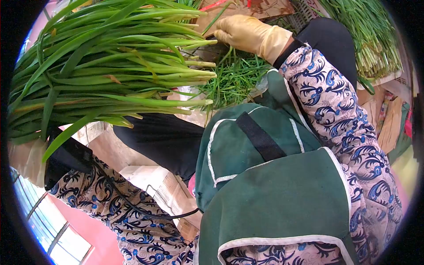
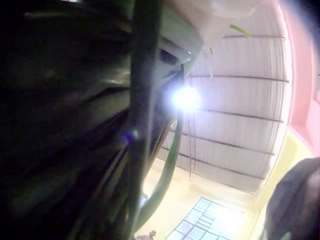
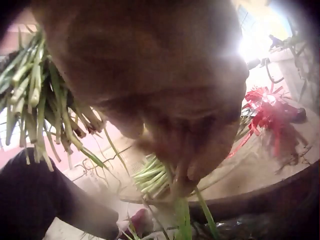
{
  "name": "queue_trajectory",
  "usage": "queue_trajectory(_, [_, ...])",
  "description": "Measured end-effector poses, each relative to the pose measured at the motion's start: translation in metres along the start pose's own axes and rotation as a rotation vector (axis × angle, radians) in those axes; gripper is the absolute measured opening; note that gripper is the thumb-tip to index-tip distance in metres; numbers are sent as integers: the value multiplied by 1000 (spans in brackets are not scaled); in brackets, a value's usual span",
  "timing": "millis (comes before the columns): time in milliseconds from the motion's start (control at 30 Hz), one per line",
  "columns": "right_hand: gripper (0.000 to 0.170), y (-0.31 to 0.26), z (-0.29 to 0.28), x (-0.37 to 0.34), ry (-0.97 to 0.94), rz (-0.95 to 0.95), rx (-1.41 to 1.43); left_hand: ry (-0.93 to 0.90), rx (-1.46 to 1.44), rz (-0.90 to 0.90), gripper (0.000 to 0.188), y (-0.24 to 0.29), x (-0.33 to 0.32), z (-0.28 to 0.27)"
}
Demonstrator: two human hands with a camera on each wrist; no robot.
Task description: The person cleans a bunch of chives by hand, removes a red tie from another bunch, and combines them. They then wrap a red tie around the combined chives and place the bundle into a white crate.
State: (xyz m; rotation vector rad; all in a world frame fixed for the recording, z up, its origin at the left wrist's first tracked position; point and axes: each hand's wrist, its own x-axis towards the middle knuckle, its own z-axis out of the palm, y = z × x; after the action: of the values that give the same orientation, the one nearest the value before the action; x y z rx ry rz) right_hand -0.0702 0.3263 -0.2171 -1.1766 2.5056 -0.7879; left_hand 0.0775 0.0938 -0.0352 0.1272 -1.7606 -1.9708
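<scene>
A thick bunch of garlic chives [image 1: 119,70], flat green leaves with pale cut ends, spreads across the upper left of the head view. My gloved left hand [image 1: 27,160] holds it from below at the leafy side; most of the fingers are hidden under the leaves. Its glove shows blurred at the top of the left wrist view, against dark leaves. My right hand [image 1: 247,34], in a tan rubber glove, is just beyond the cut ends with fingers curled. In the right wrist view its fingertips pinch a few green blades [image 3: 183,217].
Loose green trimmings [image 1: 234,79] lie in a heap below the right hand. Another bunch of chives [image 1: 362,35] rests at the upper right near a plastic crate [image 1: 305,15]. Red ties [image 3: 267,107] lie on the round work surface [image 3: 240,180]. My knees flank the heap.
</scene>
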Motion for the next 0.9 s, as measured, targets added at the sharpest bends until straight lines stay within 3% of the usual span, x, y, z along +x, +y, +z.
queue_trajectory(100, [28,6,-2,5,292,-15,127,-3,0,0,45,0,2,-1])
queue_trajectory(133, [26,-5,-18,8,249,65,123,-3,-1,0,45,0,2,-1])
queue_trajectory(233, [23,-2,-25,7,457,21,324,-3,-2,0,44,-1,3,-2])
queue_trajectory(267, [22,-5,-25,8,608,-52,300,-1,-1,1,44,-1,3,-3])
queue_trajectory(467, [26,-12,-43,3,478,-1,519,-6,3,-3,44,-3,5,-2])
queue_trajectory(567, [27,-18,-52,2,475,9,790,-5,4,-1,43,-3,7,-4])
queue_trajectory(700, [28,-15,-54,4,611,23,834,-10,5,-4,43,-5,8,-2])
queue_trajectory(900, [25,-10,-53,8,627,22,829,-11,6,-3,42,-5,11,-3])
